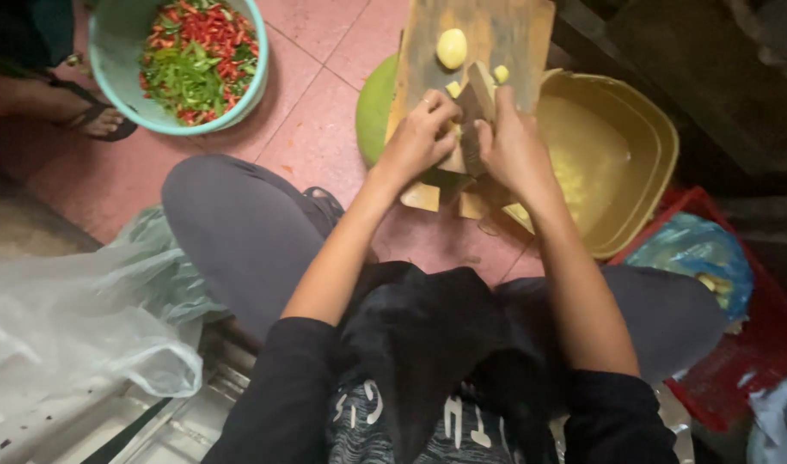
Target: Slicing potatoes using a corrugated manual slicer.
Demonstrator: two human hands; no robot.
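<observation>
- While both hands meet over the near end of the worn wooden cutting board (496,34) in the upper middle of the frame, the broad steel cleaver blade (475,116) stands between them, its long axis running from the board's near end away toward the top of the frame, edge down on the wood.
- Left hand (419,137): fingers curled down beside the blade's left face, pinning something small and pale to the board; what exactly it holds is hidden under the fingers.
- Right hand (514,146): closed around the cleaver's grip, just right of the blade; the handle itself is covered.
- Pale yellow peeled pieces (451,47) lie on the board beyond the blade, one round and larger, two small bits nearer the cleaver.
- Yellow plastic basin (643,146) sits to the right of the board, more pale pieces inside it.
- Teal plastic bowl of chopped red and green chillies (195,60) rests at the upper left on the pink tiled floor (316,129).
</observation>
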